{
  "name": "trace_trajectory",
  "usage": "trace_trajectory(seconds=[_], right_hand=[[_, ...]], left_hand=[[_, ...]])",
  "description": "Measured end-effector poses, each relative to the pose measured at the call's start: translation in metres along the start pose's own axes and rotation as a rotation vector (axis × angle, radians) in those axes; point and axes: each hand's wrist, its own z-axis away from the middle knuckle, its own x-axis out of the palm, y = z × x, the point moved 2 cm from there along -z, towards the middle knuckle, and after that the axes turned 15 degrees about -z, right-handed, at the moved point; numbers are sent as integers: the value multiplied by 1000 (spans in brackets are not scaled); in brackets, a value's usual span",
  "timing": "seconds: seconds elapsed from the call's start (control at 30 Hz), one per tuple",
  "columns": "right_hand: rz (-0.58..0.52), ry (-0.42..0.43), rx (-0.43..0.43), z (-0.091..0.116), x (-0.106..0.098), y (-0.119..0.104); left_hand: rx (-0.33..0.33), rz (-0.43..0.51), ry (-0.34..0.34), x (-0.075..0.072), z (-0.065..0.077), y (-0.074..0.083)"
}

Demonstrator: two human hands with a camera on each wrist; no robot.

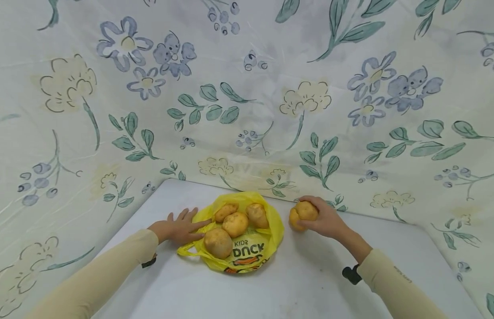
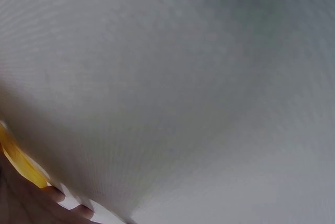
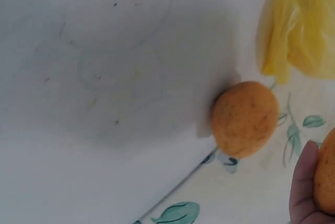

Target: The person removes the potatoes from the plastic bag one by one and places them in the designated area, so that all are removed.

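Observation:
A yellow plastic bag [image 1: 276, 221] lies spread on the table with several potatoes [image 1: 235, 224] on it. My left hand [image 1: 178, 228] rests at the bag's left edge, fingers spread and straight. Only a strip of the yellow bag [image 2: 23, 164] and part of that hand show in the left wrist view. To the right of the bag, my right hand [image 1: 326, 218] grips a potato [image 1: 307, 210] between thumb and fingers. Just below and left of it sits another potato [image 1: 295, 222] on the table, seen whole as the nearer potato [image 3: 245, 119] in the right wrist view.
The white table [image 1: 311, 283] carries small dark specks near its front. Behind it and along the sides hangs a floral sheet [image 1: 247, 110], which meets the table's back edge close beyond the right hand. Printed lettering and a carrot-like picture mark the bag.

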Motion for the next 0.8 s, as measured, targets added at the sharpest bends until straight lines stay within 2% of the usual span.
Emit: trace_trajectory(seconds=[0.2, 0.6, 0.8], right_hand=[[-6, 51, 39, -2, -12, 8], [87, 196, 90, -1, -32, 34], [99, 192, 126, 0, -38, 43]], left_hand=[[-8, -3, -8, -1, 1, 1], [-4, -14, -9, 4, -3, -1], [-10, -21, -19, 2, -2, -1]])
